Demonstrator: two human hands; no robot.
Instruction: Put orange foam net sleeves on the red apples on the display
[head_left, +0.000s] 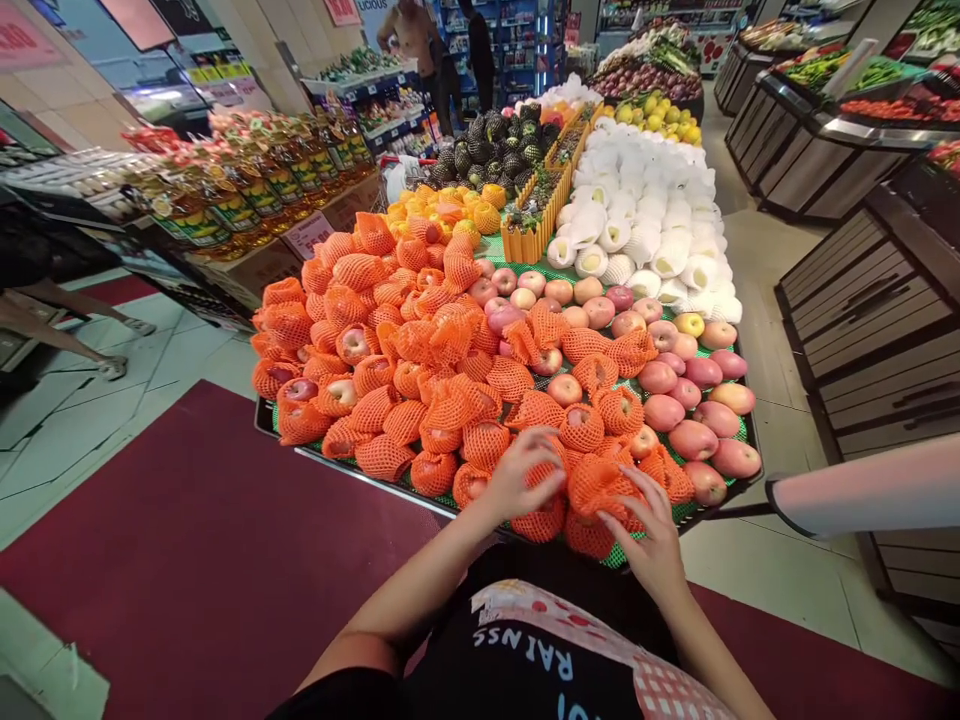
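Note:
I stand at the near edge of a fruit display table heaped with apples in orange foam net sleeves. My left hand rests on a netted apple at the front edge, fingers curled over it. My right hand touches the orange netting of the apples beside it, fingers spread. Whether either hand grips anything is unclear. Bare pink-red apples lie to the right of both hands.
Behind the apples lie oranges, white-wrapped fruit, pineapples and dark fruit. Shelves of bottled goods stand left, dark produce counters right. A red mat covers the floor. People stand far back; someone's legs at left.

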